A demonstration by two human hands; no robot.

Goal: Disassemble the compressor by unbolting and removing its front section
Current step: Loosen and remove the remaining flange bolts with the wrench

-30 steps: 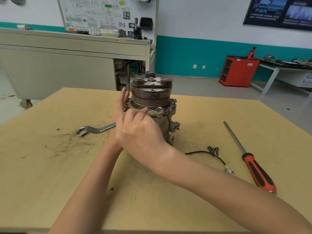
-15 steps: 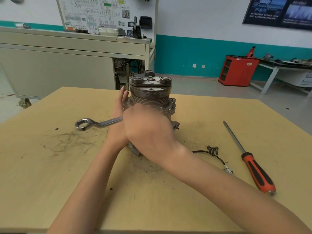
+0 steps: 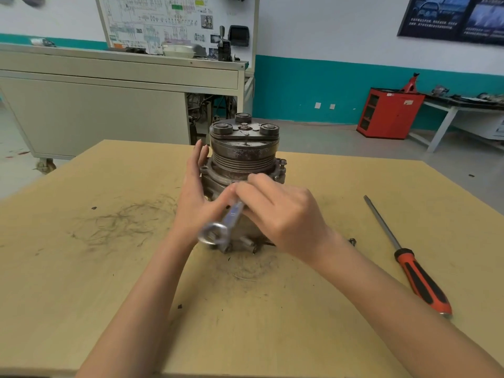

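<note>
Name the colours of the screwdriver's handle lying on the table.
Red with black grip panels; the screwdriver's handle shows best in the head view.

Red-and-black screwdriver [image 3: 421, 282], tan table [image 3: 81, 282]

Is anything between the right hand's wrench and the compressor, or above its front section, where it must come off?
Nothing visible. The right hand holds the wrench at the flange of the compressor; its far end is hidden behind the fingers. The left hand lies flat against the compressor's left side, not above the top.
</note>
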